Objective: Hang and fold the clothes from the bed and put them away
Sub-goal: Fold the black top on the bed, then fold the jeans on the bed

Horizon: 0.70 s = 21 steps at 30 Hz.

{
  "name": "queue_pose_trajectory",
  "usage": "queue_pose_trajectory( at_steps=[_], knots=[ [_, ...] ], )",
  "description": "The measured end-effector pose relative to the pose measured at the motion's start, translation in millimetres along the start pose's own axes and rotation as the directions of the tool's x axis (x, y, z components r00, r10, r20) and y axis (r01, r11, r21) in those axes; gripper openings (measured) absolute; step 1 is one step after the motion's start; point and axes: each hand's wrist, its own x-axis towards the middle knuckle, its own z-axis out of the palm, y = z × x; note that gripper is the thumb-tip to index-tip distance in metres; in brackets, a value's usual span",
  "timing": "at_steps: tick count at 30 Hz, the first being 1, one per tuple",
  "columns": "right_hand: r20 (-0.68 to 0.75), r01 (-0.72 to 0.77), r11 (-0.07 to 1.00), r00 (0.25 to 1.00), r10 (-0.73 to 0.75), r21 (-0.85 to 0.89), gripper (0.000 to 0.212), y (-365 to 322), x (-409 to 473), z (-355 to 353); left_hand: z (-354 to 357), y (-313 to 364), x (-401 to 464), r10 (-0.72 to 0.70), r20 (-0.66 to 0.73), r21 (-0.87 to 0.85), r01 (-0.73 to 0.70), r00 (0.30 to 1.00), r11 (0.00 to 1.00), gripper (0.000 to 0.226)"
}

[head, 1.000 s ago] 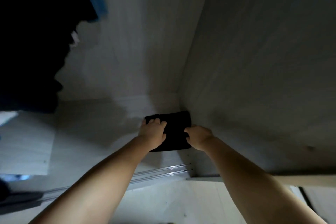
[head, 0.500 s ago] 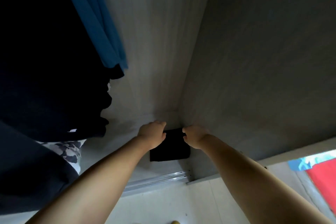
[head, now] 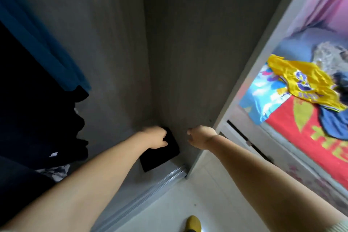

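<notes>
Folded black garment (head: 160,153) on wardrobe floor (head: 120,149)

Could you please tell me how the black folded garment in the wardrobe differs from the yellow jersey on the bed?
The black folded garment is a neat, flat rectangle; the yellow jersey lies crumpled and spread out. The black one is plain, the yellow one carries purple print. The black one sits on the wardrobe floor in the corner, with the left hand at its edge; the yellow one lies untouched on the bed. Both are clothes.
</notes>
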Motion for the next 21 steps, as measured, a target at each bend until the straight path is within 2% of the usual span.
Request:
queue_pose_trajectory(
  at_steps=[3, 6, 9, 12, 15, 21],
  knots=[
    [-0.046, -0.081, 0.997, 0.996, 0.08, 0.001, 0.033, 26.7, -39.9, 8.2, -7.0, 40.7, 1.6, 0.075, 0.018, 0.044, -0.076, 0.997, 0.996, 0.042],
    [-0.067, -0.221, 0.972, 0.972, 0.226, 0.076, 0.032, 64.8, -83.2, 17.3, -14.0, 96.0, 5.8, 0.202, 0.078, 0.047, -0.206, 0.976, 0.978, 0.048],
    [-0.062, -0.375, 0.913, 0.919, 0.388, 0.159, 0.031, 113.9, -137.7, 32.2, -24.6, 168.2, 11.3, 0.347, 0.083, 0.063, -0.352, 0.934, 0.934, 0.047],
    [-0.045, -0.466, 0.859, 0.874, 0.485, 0.213, 0.034, 160.1, -186.5, 49.1, -38.7, 230.7, 17.2, 0.436, 0.046, 0.1, -0.439, 0.899, 0.893, 0.045],
    [-0.007, -0.554, 0.794, 0.819, 0.574, 0.25, 0.03, 212.1, -242.9, 73.0, -50.8, 304.3, 24.4, 0.502, 0.037, 0.131, -0.502, 0.864, 0.855, 0.044],
    [0.06, -0.663, 0.696, 0.735, 0.676, 0.275, 0.028, 302.9, -339.7, 119.7, -43.3, 440.2, 37.2, 0.552, 0.113, 0.175, -0.563, 0.826, 0.808, 0.04]
  ],
)
